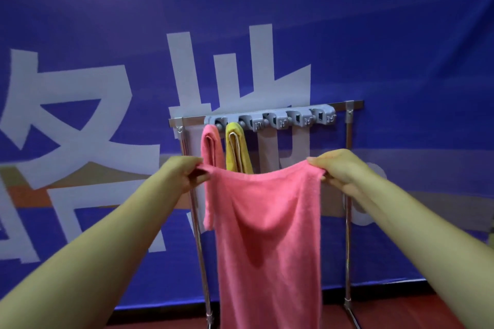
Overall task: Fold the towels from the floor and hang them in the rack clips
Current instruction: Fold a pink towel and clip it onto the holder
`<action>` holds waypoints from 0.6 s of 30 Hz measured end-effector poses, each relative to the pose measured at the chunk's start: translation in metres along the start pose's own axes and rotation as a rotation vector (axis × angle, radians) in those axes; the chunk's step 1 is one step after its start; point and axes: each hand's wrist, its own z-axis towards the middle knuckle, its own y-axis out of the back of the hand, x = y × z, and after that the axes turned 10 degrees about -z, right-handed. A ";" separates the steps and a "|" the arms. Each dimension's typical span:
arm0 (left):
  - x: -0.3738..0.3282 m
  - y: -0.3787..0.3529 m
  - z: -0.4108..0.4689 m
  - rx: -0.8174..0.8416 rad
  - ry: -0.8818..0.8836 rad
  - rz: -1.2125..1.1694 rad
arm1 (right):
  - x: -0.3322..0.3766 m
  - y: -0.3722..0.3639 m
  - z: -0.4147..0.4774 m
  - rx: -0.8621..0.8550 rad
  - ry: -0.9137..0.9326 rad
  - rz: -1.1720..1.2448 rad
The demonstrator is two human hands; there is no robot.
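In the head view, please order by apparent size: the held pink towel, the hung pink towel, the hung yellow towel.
1. Held pink towel, largest, though nearest to the camera.
2. Hung pink towel and hung yellow towel look alike.

A blue banner (374, 35) fills the background, printed with large pale characters (80, 120). A tan and orange band (29, 195) crosses it low on the left, and a grey stripe (441, 163) runs along the right. Below its bottom edge lies a dark red floor (307, 312).
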 end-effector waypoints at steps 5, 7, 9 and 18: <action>0.025 -0.049 -0.029 0.198 0.097 -0.084 | 0.011 -0.051 -0.001 -0.039 0.114 -0.095; 0.035 -0.067 -0.037 0.251 0.084 -0.085 | 0.016 -0.061 -0.003 -0.084 0.205 -0.302; 0.039 -0.079 -0.043 0.268 0.062 -0.092 | 0.022 -0.065 -0.007 -0.160 0.331 -0.484; 0.043 -0.092 -0.060 0.261 -0.024 -0.226 | 0.019 -0.061 -0.019 -0.202 0.491 -0.891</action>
